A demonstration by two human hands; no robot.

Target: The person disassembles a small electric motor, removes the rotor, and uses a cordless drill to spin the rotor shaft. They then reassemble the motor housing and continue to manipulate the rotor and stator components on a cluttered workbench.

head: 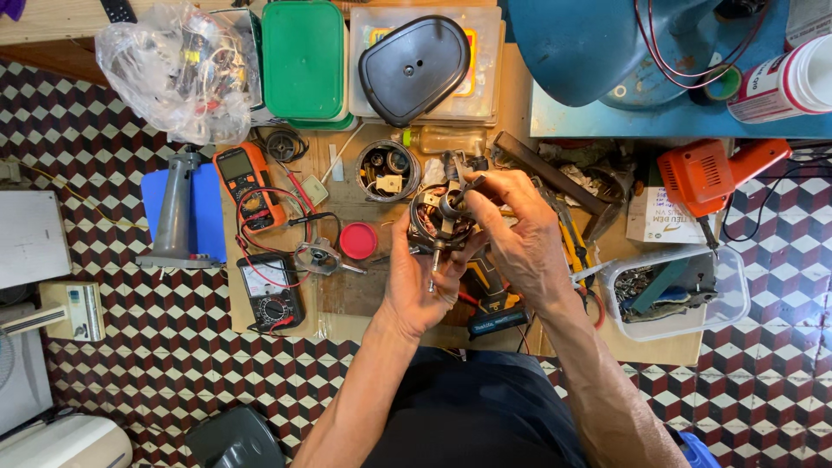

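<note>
Copper-wound motor core being held up over a cluttered wooden bench.
Wooden board point(347, 299) on the patterned tile floor is carrying the spread of gear, and, going down in size, a green lidded box point(303, 59) and a black oval cover point(414, 69) are lying at its far edge, an orange drill point(706, 173) is resting at the right, two multimeters point(260, 234) are sitting at the left and a small red cap point(358, 240) is lying beside them. The left hand point(420, 282) is gripping the small motor point(440, 218) from below, closed around its shaft end, while the right hand point(516, 230) is pinching its top. Judging by the bare windings and loose parts around, the motor is lying open, with reassembly apparently not yet done.
</note>
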